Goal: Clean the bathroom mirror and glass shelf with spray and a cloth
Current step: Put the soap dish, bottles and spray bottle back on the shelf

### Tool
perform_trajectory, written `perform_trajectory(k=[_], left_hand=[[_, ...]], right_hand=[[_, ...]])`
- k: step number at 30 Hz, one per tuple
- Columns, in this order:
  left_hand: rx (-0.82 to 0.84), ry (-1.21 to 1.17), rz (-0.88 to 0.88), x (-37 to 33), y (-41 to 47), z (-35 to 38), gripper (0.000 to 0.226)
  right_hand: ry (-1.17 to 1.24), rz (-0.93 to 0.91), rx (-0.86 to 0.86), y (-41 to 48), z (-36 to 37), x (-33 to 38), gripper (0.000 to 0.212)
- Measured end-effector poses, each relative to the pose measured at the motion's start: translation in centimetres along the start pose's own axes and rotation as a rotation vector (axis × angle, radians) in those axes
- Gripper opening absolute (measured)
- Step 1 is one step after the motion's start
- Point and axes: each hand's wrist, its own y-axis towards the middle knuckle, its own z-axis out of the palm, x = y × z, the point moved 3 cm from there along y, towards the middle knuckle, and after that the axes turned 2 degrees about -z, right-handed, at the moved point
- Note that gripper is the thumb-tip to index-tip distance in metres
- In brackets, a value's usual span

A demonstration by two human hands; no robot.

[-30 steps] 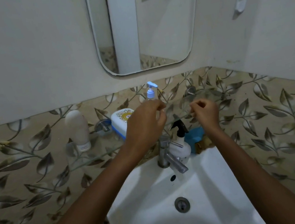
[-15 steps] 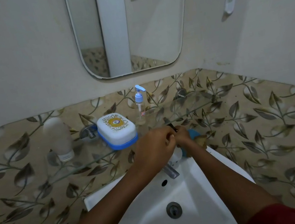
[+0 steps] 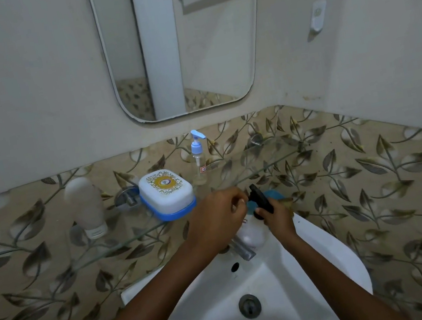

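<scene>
The mirror hangs on the wall above the glass shelf. Below the shelf, behind the tap, stands the spray bottle, white with a black trigger head. My right hand is wrapped around its neck. My left hand is curled right beside the trigger head, fingertips at the nozzle; whether it grips anything is hidden. A blue cloth lies just behind the bottle, partly covered by it.
On the shelf stand a white tube, a white-and-blue soap box and a clear pump bottle. The tap juts over the white sink. A wall hook is at the upper right.
Both hands dropped from shelf height to the spray bottle behind the tap. My right hand closed on its neck, and the trigger head now shows between the hands.
</scene>
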Motion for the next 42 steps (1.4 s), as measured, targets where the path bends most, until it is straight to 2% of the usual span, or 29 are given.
perform_trajectory(k=[9,16,22,29,35,42], left_hand=[[-0.030,-0.029,0.052,-1.0,2.3,-1.4,0.016],[-0.064,0.034,0.073,-1.7,5.6,-3.1,0.016],[-0.058,0.084,0.091,-1.8,7.6,-3.6,0.017],[-0.040,0.151,0.135,-1.5,8.4,-4.5,0.018],[-0.070,0.237,0.199,-1.9,9.4,-6.0,0.020],[-0.065,0.235,0.182,-1.1,9.5,-6.5,0.020]], right_hand=[[0.075,-0.099,-0.161,-2.0,-10.3,5.5,0.013],[0.057,-0.202,-0.211,0.7,-15.8,14.0,0.023],[0.050,-0.235,-0.280,6.0,-16.3,18.6,0.017],[0.015,-0.214,-0.256,12.3,-14.9,20.9,0.007],[-0.110,-0.120,-0.212,16.3,-13.8,21.0,0.025],[-0.239,-0.034,-0.241,18.2,-13.7,20.1,0.030]])
